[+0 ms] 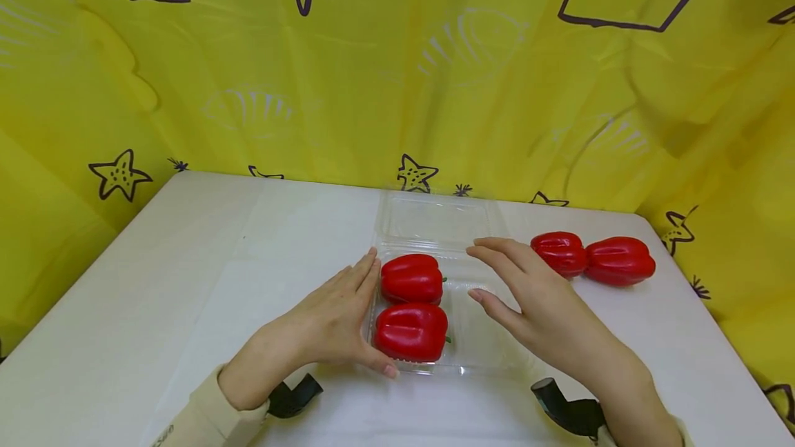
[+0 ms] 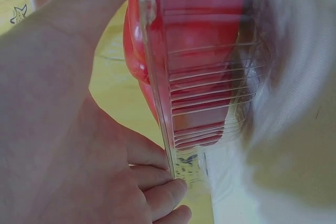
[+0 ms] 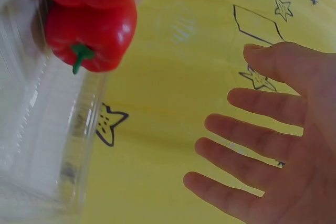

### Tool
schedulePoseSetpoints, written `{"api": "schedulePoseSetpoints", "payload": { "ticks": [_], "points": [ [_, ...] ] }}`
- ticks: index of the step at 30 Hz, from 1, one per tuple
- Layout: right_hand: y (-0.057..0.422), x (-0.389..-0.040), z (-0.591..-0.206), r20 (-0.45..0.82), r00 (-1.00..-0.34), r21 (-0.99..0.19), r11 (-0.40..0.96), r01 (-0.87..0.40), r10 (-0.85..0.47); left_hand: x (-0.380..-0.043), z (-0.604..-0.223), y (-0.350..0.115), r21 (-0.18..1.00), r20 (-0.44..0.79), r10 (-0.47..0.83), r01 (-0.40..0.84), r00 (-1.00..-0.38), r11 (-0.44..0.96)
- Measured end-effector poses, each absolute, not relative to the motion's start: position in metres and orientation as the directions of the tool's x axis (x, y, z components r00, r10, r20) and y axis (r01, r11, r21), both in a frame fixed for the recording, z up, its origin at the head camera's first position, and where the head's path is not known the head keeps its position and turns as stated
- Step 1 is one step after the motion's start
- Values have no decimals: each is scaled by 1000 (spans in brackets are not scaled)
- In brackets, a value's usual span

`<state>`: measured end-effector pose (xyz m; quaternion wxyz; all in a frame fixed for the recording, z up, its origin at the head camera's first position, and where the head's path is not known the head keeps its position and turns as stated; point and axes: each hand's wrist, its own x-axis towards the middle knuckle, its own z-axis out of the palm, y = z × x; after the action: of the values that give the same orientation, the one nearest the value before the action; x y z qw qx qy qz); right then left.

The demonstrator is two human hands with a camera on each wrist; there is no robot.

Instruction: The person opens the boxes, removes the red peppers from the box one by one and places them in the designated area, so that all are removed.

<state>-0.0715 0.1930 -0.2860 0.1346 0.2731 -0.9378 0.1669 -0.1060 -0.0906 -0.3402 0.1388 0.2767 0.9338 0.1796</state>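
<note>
A clear plastic clamshell container lies on the table with its lid folded back. Two red bell peppers fill its left side: a farther one and a nearer one, both lying with green stems to the right. My left hand rests along the container's left rim, fingers extended and thumb at the front corner; the left wrist view shows fingertips at the rim. Over the right side of the container hovers my right hand, holding nothing, its fingers spread in the right wrist view.
Two more red peppers, one partly behind my right hand and another beside it, lie end to end on the white table. A yellow patterned curtain borders the table's back and sides. Dark curved pieces sit at both wrists.
</note>
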Motion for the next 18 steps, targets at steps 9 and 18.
{"api": "schedulePoseSetpoints", "payload": {
  "ticks": [9,18],
  "points": [
    [170,-71,-302,303,-767,-222,741,-634,-565,-106,-340,-91,418,-157,569,468,-807,779],
    [152,-64,-315,206,-753,-282,699,-658,-625,-107,-341,-92,402,-148,578,485,-802,776]
  ]
}}
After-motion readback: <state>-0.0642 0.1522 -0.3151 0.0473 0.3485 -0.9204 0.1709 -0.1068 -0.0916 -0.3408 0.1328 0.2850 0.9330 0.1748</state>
